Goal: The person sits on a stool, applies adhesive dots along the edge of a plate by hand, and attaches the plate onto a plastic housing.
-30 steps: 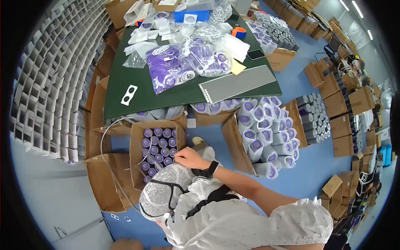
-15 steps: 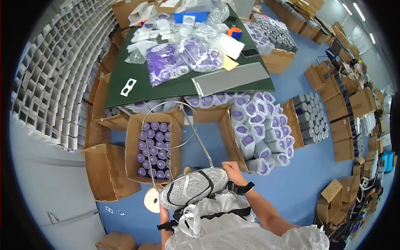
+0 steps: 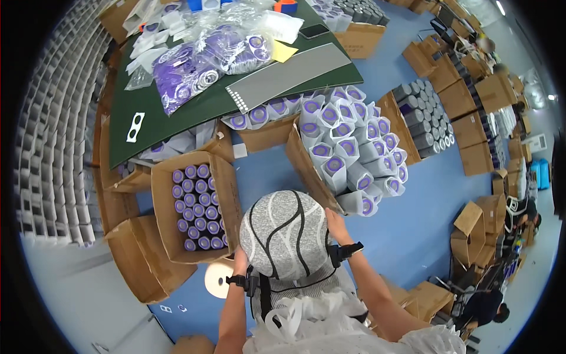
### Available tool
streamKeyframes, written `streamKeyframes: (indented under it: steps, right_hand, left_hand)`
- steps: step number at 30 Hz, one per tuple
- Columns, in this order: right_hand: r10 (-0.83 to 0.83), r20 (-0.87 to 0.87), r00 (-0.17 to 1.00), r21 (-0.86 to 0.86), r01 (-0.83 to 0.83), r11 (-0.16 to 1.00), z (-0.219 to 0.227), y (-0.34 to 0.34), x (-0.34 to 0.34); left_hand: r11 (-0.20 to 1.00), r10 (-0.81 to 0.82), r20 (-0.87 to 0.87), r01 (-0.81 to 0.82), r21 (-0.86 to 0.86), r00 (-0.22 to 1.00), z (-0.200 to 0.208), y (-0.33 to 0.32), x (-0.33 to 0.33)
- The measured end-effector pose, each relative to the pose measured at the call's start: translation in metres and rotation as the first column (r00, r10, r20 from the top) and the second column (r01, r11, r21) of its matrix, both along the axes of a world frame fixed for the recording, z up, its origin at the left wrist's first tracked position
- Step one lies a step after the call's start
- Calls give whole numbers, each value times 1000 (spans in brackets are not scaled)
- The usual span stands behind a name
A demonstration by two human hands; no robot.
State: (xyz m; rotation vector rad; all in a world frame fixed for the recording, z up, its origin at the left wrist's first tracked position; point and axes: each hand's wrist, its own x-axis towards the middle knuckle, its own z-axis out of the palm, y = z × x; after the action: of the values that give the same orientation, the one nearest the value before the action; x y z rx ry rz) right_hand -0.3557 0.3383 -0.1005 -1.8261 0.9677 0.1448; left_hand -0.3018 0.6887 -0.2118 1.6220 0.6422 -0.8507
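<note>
A stool with a round padded seat, grey with black and white curved lines, is upright in front of me. Its legs are hidden beneath the seat. My left hand grips the seat's left edge, its fingers mostly out of sight under the rim. On the opposite edge, my right hand is closed around the rim. Just left of the seat stands an open cardboard box packed with grey tubes with purple ends.
A green table ahead bears purple parts in plastic bags, a grey panel and a phone. White-wrapped tubes fill a box at right. Another box and a round cream disc lie left. A person is at far right.
The stool has gone from tipped over, with its metal legs and ring pointing away, to upright with its seat facing up. Both hands turned with it, and my view shifted.
</note>
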Motion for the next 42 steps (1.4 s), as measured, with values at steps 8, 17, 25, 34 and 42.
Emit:
streamKeyframes:
  steps: [8, 17, 25, 34, 42]
  right_hand:
    - [-55, -219, 974, -67, 41, 997, -59, -5, 13]
    - [-158, -311, 937, 76, 190, 979, -195, -20, 46]
    - [-88, -335, 938, 236, 174, 956, -282, -34, 51]
    - [-35, -192, 981, 573, 141, 807, -262, -19, 60]
    - [119, -273, 955, 259, -46, 965, -161, 6, -20]
  left_hand:
    - [946, -307, -139, 318, 59, 941, -76, 2, 57]
    - [999, -12, -305, 22, 31, 952, -167, -44, 93]
    - [994, -106, -438, 101, -35, 893, -206, -69, 89]
    - [996, -79, -214, 67, -63, 974, -224, -5, 70]
    - [992, -107, 143, 114, -44, 984, -53, 12, 84]
